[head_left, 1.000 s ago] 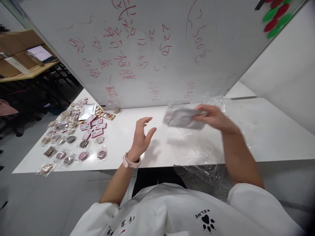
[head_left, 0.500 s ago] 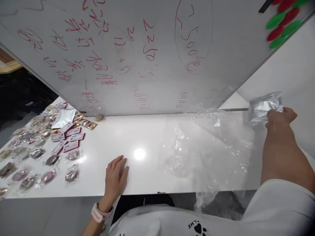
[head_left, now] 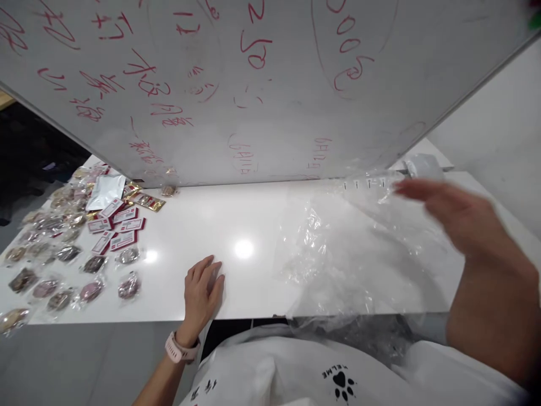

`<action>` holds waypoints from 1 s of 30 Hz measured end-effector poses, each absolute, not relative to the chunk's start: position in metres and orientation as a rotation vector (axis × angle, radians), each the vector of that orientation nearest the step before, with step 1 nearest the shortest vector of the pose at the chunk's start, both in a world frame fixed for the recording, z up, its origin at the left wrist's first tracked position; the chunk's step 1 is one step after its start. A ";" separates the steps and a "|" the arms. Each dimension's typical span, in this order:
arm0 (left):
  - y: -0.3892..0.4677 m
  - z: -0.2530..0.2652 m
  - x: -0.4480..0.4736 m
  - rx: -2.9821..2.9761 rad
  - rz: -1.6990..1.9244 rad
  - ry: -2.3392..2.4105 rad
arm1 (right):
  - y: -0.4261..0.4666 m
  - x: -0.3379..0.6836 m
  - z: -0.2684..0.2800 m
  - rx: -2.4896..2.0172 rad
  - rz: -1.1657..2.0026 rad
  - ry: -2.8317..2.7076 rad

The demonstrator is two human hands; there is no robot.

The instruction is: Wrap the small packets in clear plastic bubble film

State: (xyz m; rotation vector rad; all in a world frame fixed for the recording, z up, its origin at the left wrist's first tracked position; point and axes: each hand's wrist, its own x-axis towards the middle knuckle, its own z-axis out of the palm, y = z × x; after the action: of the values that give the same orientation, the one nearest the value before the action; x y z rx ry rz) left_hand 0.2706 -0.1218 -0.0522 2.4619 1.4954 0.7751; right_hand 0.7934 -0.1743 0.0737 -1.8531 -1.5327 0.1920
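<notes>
My left hand (head_left: 203, 290) lies on the white table (head_left: 249, 282) near its front edge, fingers loosely apart, holding nothing. A pink watch is on that wrist. My right hand (head_left: 462, 217) is raised over the right part of the table, blurred by motion, with its fingers stretched out and nothing seen in them. Just beyond its fingertips, a silver pouch (head_left: 424, 167) sits at the back right, by the whiteboard's lower corner. A large clear plastic bag (head_left: 346, 254) lies spread below and left of my right hand and hangs over the front edge.
A whiteboard (head_left: 287, 107) with red writing stands along the table's back. On the left are several wrapped food pieces (head_left: 92, 290), red-and-white cards (head_left: 124, 240), a white pouch (head_left: 105, 192) and gold sachets (head_left: 147, 201).
My right hand has let go of the silver pouch, which now rests at the back right, and has moved back toward me. My left hand stays put. The view has shifted slightly.
</notes>
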 end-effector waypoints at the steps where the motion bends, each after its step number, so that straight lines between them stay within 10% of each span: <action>1: -0.122 -0.052 0.271 2.459 0.779 1.485 | -0.198 0.756 0.068 -1.739 0.434 -1.831; 10: -0.127 -0.047 0.273 2.262 0.770 1.371 | -0.268 0.595 -0.071 -1.835 0.413 -2.103; 20: -0.199 -0.005 0.320 1.409 0.614 0.543 | -0.259 0.544 0.041 -1.514 0.754 -1.328; 30: -0.147 0.032 0.251 1.247 1.060 0.945 | -0.199 0.502 0.052 -1.437 0.885 -1.769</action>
State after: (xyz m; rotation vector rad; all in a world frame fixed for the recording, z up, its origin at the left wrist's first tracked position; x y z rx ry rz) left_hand 0.2513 -0.1466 0.0318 1.2471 0.9447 1.0601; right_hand 0.5021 -0.1991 0.0519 -1.4368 -1.7687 0.8849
